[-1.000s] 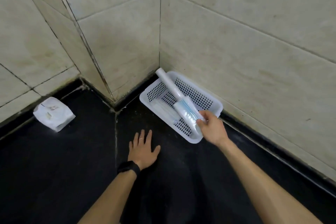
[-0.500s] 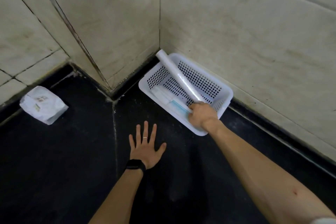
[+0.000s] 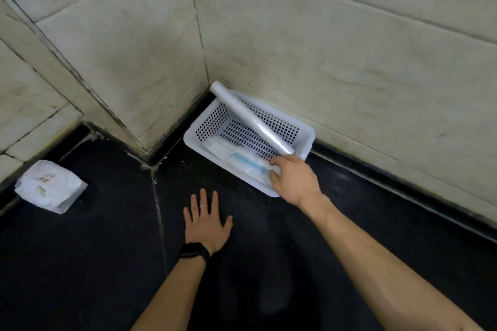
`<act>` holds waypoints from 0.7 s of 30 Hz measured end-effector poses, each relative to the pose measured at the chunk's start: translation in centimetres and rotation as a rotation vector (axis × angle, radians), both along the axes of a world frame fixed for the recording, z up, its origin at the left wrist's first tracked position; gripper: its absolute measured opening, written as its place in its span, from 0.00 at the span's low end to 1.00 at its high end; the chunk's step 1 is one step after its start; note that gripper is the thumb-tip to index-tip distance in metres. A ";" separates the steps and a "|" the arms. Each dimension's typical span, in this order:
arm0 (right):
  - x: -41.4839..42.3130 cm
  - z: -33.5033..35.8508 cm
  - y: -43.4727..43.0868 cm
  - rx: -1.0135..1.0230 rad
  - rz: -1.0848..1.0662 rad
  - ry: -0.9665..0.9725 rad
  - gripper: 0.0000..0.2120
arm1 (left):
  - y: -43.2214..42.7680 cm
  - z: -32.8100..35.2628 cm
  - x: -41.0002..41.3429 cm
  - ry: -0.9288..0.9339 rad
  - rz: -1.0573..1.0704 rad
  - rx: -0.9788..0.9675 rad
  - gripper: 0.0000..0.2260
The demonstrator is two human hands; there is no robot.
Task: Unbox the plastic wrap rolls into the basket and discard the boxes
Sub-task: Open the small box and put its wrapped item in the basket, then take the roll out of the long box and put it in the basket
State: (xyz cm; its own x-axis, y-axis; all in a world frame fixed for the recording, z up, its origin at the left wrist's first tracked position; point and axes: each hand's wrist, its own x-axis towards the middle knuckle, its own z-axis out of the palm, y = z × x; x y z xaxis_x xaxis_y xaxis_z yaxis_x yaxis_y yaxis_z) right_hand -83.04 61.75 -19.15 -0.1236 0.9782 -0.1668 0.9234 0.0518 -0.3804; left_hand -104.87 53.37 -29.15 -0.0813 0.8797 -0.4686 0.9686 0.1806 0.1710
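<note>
From the head camera we see our left hand (image 3: 207,226) pressed flat on the dark floor (image 3: 80,263), fingers spread wide, holding nothing. Our right hand (image 3: 294,179) curls its fingers (image 3: 274,162) around a blue-and-white wrapped roll (image 3: 248,162) lying in the white basket (image 3: 193,141) in the tiled corner. A bare plastic wrap roll (image 3: 250,119) leans diagonally across the basket's rims. A white bag (image 3: 51,185) lies well apart at the left.
</note>
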 end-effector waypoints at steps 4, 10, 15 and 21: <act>5.1 2.2 -8.3 0.092 -0.153 0.207 0.14 | -2.1 2.3 3.9 0.000 -0.139 0.101 0.29; 15.4 3.2 -23.1 0.082 -0.486 0.275 0.11 | -8.2 4.8 14.8 -0.175 -0.386 0.099 0.23; 24.4 2.0 -33.6 0.126 -0.781 0.226 0.10 | -15.0 6.5 25.6 -0.293 -0.613 0.077 0.25; 34.9 0.7 -41.5 0.196 -1.043 0.102 0.14 | -22.3 7.5 36.1 -0.324 -0.847 0.012 0.31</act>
State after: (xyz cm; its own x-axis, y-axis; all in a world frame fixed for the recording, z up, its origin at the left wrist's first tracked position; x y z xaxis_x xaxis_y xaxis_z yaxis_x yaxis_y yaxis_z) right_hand -48.11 20.27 -18.47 0.7864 0.6170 -0.0309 0.5109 -0.6776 -0.5290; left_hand -68.80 31.11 -21.64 0.7293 0.5902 -0.3460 0.6805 -0.5737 0.4557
